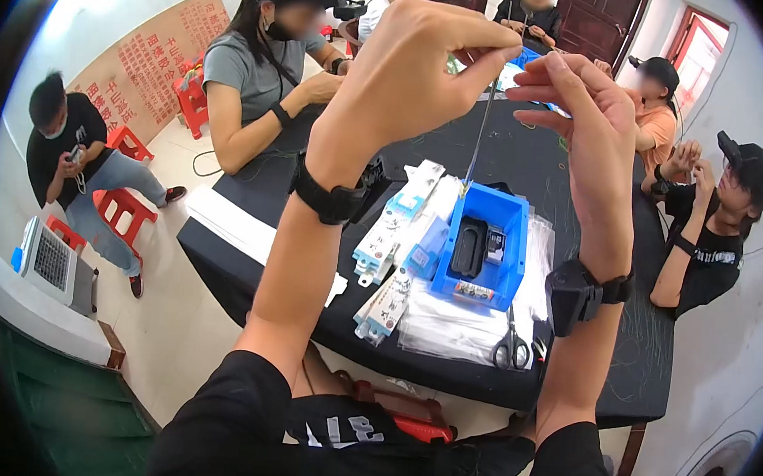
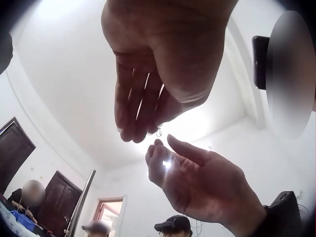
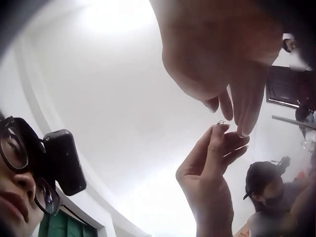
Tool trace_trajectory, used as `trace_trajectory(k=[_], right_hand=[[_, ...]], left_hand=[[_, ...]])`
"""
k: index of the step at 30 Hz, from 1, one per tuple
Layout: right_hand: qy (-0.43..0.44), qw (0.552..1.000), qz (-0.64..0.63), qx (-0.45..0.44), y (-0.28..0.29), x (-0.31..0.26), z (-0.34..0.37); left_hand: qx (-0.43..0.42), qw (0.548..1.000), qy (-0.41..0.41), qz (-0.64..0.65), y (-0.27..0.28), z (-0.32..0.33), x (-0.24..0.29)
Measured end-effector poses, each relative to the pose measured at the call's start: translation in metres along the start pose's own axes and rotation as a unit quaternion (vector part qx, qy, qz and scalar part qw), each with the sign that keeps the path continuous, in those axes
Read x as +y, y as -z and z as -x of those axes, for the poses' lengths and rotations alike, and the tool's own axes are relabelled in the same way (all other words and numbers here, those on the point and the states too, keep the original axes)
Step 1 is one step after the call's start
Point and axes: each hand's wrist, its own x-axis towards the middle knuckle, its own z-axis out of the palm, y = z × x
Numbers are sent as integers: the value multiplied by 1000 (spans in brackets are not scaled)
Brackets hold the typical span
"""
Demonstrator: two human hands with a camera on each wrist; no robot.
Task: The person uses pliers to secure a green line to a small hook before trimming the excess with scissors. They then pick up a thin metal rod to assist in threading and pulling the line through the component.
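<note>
Both hands are raised in front of the head, above the black table. My left hand (image 1: 411, 72) pinches a tiny, thin, dark looped piece (image 3: 221, 123) between thumb and fingertips; its exact kind I cannot tell. In the left wrist view that looped piece (image 2: 158, 132) shows just below the left fingertips. My right hand (image 1: 588, 137) is close on the right, palm turned inward, fingers loosely extended, its fingertips near the left ones. Beneath the hands, a thin metal rod (image 1: 479, 139) rises from near the far edge of the blue bin (image 1: 509, 278).
Black-handled scissors (image 1: 511, 349) lie on clear plastic sleeves (image 1: 441, 331) at the near table edge. Printed packets (image 1: 386, 305) lie left of the bin, which holds a black tray (image 1: 467, 248). People sit around the black table (image 1: 528, 160); another person (image 1: 78, 150) sits at left.
</note>
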Motion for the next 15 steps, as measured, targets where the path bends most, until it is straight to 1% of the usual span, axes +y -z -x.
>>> trace_trajectory(k=[3, 5, 10, 15], right_hand=[[-12, 999, -40, -9, -2, 3, -1], [-22, 998, -58, -11, 0, 7, -1], [-53, 985, -146, -74, 9, 10, -1], [-49, 987, -140, -66, 11, 13, 0]], left_hand=[[4, 1000, -8, -4, -3, 5, -2], [9, 1000, -6, 16, -6, 8, -3], [12, 1000, -19, 16, -10, 8, -3], [-1, 1000, -26, 3, -13, 5, 2]])
